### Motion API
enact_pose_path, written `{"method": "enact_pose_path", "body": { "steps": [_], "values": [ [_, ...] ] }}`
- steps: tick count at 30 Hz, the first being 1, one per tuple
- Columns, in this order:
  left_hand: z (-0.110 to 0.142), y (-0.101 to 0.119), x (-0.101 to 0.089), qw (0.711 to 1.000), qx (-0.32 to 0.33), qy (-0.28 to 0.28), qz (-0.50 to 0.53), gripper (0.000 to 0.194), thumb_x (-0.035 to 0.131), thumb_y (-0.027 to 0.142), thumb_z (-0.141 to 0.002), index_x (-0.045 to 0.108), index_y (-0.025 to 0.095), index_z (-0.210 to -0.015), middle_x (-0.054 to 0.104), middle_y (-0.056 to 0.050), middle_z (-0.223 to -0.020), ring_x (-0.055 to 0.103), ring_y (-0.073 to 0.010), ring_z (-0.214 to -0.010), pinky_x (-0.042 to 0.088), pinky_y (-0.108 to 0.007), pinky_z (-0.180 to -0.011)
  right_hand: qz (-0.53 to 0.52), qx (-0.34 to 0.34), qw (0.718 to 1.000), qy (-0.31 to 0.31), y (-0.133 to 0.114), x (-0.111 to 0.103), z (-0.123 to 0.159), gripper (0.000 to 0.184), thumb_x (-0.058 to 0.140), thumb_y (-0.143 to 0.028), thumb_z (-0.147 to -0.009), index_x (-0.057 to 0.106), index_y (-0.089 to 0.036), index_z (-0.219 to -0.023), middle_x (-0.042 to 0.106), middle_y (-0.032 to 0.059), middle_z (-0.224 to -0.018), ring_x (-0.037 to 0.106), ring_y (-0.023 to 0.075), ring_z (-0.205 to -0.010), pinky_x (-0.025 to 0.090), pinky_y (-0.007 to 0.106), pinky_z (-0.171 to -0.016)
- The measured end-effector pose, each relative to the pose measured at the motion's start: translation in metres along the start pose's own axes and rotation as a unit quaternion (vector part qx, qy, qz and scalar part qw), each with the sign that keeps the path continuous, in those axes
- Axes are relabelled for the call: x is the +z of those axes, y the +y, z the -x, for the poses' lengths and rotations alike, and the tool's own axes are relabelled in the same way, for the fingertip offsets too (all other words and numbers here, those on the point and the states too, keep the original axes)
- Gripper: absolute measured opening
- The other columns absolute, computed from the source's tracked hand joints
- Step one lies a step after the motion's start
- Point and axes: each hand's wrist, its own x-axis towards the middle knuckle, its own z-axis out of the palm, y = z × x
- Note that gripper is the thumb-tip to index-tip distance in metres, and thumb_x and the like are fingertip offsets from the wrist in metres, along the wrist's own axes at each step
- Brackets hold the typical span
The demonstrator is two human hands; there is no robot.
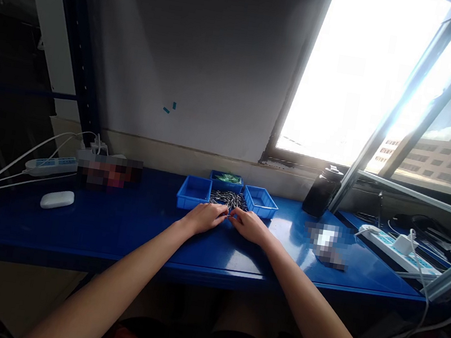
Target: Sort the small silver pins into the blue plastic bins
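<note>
My left hand [206,217] and my right hand [248,225] meet fingertip to fingertip over the blue table, just in front of a pile of small metal pieces [227,198] that look like screws. Both hands are closed in a pinch. A thin bit of something seems to lie between the fingertips, too small to name. Blue plastic bins flank the pile: a left bin [192,205] and a right bin [262,211]. Behind it stands a back bin [226,186] with green-and-clear packaging [227,178] in it.
A dark bottle [321,193] stands by the window at right, near a metal frame post [355,172]. Power strips [52,164] with cables lie at both ends of the blue table [121,232]. A white rounded case [57,199] rests at left. Blurred items lie on both sides.
</note>
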Motion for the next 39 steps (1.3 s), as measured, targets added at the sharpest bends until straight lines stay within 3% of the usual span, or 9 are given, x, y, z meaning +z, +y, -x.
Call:
{"method": "enact_pose_path", "body": {
  "steps": [6, 13, 21, 30, 39],
  "values": [
    [-0.0011, -0.0006, 0.0038, 1.0, 0.016, 0.003, 0.007, 0.024, 0.033, 0.031, -0.086, 0.053, 0.024, -0.097, 0.061, -0.001, -0.095, 0.057, -0.0169, -0.086, 0.041, -0.023, -0.064, 0.015, 0.001, 1.0, -0.004, 0.0025, 0.0024, -0.0006, 0.026, 0.037, -0.038, -0.086, 0.054, -0.021, -0.095, 0.056, 0.0001, -0.063, 0.049, 0.0103, -0.055, 0.029, 0.019, -0.052],
    [-0.0002, -0.0021, 0.0028, 0.997, -0.057, -0.024, -0.035, 0.029, 0.036, 0.041, -0.083, 0.056, 0.02, -0.085, 0.062, -0.005, -0.077, 0.058, -0.0187, -0.07, 0.039, -0.024, -0.055, 0.036, 0.032, 0.999, -0.003, 0.0062, 0.0016, -0.0018, 0.027, 0.036, -0.038, -0.087, 0.054, -0.02, -0.096, 0.057, 0.0016, -0.065, 0.052, 0.0127, -0.061, 0.03, 0.02, -0.055],
    [0.0005, 0.0013, -0.0015, 0.996, -0.079, -0.012, -0.045, 0.023, 0.037, 0.035, -0.082, 0.054, 0.021, -0.088, 0.063, -0.004, -0.078, 0.058, -0.0181, -0.068, 0.037, -0.024, -0.053, 0.043, 0.056, 0.997, -0.009, 0.0026, -0.0015, -0.001, 0.025, 0.038, -0.036, -0.086, 0.054, -0.02, -0.096, 0.057, 0.0019, -0.065, 0.052, 0.0126, -0.06, 0.029, 0.02, -0.054],
    [-0.0003, 0.0015, -0.0025, 0.998, -0.055, 0.003, -0.03, 0.021, 0.037, 0.033, -0.083, 0.053, 0.02, -0.09, 0.062, -0.004, -0.086, 0.058, -0.0177, -0.075, 0.038, -0.023, -0.056, 0.026, 0.055, 0.998, -0.023, 0.0037, -0.0005, -0.0021, 0.016, 0.045, -0.029, -0.081, 0.053, -0.02, -0.093, 0.058, -0.001, -0.066, 0.05, 0.0107, -0.059, 0.028, 0.02, -0.053],
    [-0.0015, 0.0004, -0.0004, 0.999, -0.044, 0.007, -0.032, 0.02, 0.037, 0.033, -0.084, 0.051, 0.02, -0.087, 0.061, -0.004, -0.083, 0.058, -0.0176, -0.075, 0.038, -0.023, -0.056, 0.041, 0.066, 0.997, -0.018, 0.0036, -0.0024, -0.0016, 0.02, 0.041, -0.033, -0.084, 0.053, -0.021, -0.095, 0.058, -0.0005, -0.065, 0.05, 0.0108, -0.058, 0.027, 0.019, -0.052]
  ]
}}
